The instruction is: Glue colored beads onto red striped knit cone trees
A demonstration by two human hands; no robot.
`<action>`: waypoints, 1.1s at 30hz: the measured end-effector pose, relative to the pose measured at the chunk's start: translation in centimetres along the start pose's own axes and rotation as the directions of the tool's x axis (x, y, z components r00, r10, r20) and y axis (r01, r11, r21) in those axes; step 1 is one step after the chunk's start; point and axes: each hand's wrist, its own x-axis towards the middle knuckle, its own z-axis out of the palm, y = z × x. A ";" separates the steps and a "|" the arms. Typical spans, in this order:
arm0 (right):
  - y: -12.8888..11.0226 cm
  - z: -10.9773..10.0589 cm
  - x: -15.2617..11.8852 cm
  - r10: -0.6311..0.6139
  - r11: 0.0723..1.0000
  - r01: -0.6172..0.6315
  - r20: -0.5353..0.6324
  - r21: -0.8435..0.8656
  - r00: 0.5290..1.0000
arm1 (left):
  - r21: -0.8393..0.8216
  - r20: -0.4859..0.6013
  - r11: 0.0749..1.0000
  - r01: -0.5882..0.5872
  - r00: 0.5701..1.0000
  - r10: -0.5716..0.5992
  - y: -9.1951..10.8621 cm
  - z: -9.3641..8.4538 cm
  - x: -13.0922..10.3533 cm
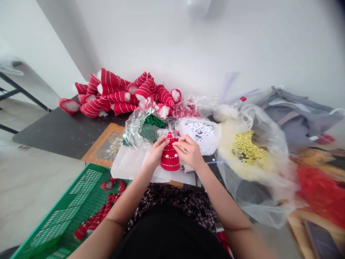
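A red knitted cone [170, 162] with white stitched lines stands upright on white paper [126, 163], a yellow and a white pompom on its front. My left hand [157, 150] has its fingers closed around the cone's upper left side. At the upper right of the cone is my right hand [189, 151], its fingertips pinched together near the surface; whatever they hold is too small to make out. A glue gun [186, 168] lies partly hidden below my right hand. Behind the cone are a tub of white pompoms [201, 131] and a plastic bag with green pompoms [155, 122].
Red stuffed cones [113, 95] are heaped at the back of the dark table [54, 129]. A bag of yellow pompoms [249, 147] is on the right. Left of my lap, a green crate [59, 210] holds more red cones. A wood-framed board [101, 144] lies left of the paper.
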 end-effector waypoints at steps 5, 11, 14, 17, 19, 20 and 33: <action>-0.1 -1.2 0.9 0.002 0.992 0.015 0.139 -0.126 0.990 | -0.004 0.053 1.000 -0.018 0.998 0.018 -0.1 -0.1 -0.1; -0.9 -1.1 1.2 -0.017 0.961 0.089 0.264 -0.262 0.964 | -0.005 0.069 1.000 -0.028 0.997 0.029 0.0 0.0 -0.2; -1.2 -1.0 1.3 -0.018 0.951 0.101 0.272 -0.293 0.962 | 0.005 0.067 1.000 -0.030 0.997 0.030 0.1 0.0 -0.2; -1.2 -0.9 1.3 -0.019 0.939 0.112 0.278 -0.324 0.960 | 0.012 0.081 0.999 -0.042 0.996 0.041 0.0 0.1 -0.2; -1.3 -1.0 1.2 -0.031 0.945 0.111 0.255 -0.307 0.966 | 0.009 0.085 0.999 -0.043 0.995 0.042 0.0 0.1 -0.1; -1.3 -1.2 1.2 -0.035 0.953 0.102 0.230 -0.286 0.973 | 0.005 0.080 0.999 -0.038 0.996 0.038 -0.1 0.1 -0.1; -1.9 -2.6 0.6 -0.037 0.998 0.040 0.047 -0.057 0.998 | -0.005 0.012 1.000 -0.002 1.000 0.002 0.0 0.0 0.1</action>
